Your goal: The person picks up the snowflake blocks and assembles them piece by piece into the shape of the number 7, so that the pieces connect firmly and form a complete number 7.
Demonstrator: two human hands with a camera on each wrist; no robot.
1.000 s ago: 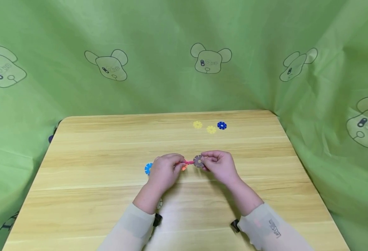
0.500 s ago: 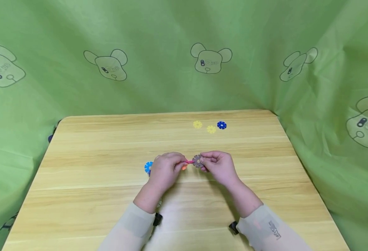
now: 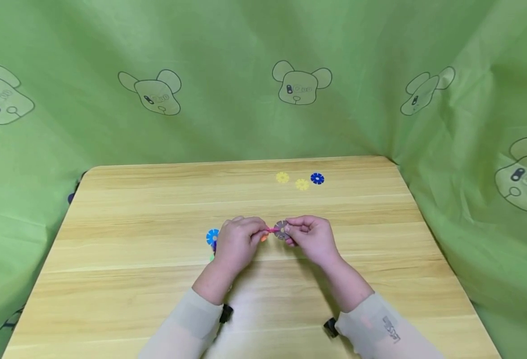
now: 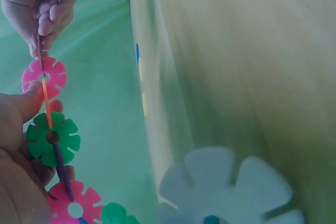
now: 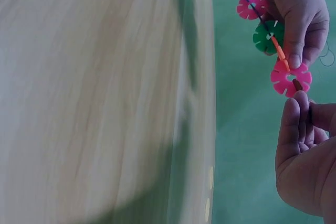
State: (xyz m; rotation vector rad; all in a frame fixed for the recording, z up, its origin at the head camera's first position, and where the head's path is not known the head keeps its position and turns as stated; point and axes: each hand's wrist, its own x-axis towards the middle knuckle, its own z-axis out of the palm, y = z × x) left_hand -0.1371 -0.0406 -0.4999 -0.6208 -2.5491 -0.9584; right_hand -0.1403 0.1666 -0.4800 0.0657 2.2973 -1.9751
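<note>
My left hand (image 3: 238,244) pinches a pink snowflake disc (image 4: 59,72) at one end of a chain of slotted plastic discs. Opposite it, my right hand (image 3: 315,242) holds a brown-grey snowflake disc (image 3: 280,230) between thumb and fingers, its edge at the pink disc's slots. Behind the pink disc come an orange disc (image 4: 48,100) seen edge-on, a green disc (image 4: 68,142), a purple disc (image 4: 61,169) and another pink disc (image 4: 60,195). A blue disc (image 3: 211,235) shows past my left hand, which hides much of the chain in the head view. A pale disc (image 4: 210,169) looms near the left wrist camera.
Two yellow discs (image 3: 282,177) and a dark blue disc (image 3: 317,178) lie near the far edge of the wooden table (image 3: 155,199). A green cloth (image 3: 227,124) with bear-head outlines hangs behind and at both sides.
My right hand and the brown-grey disc have edged left, closer to my left hand. The blue end of the chain has risen slightly, and a bit of green now shows beneath it.
</note>
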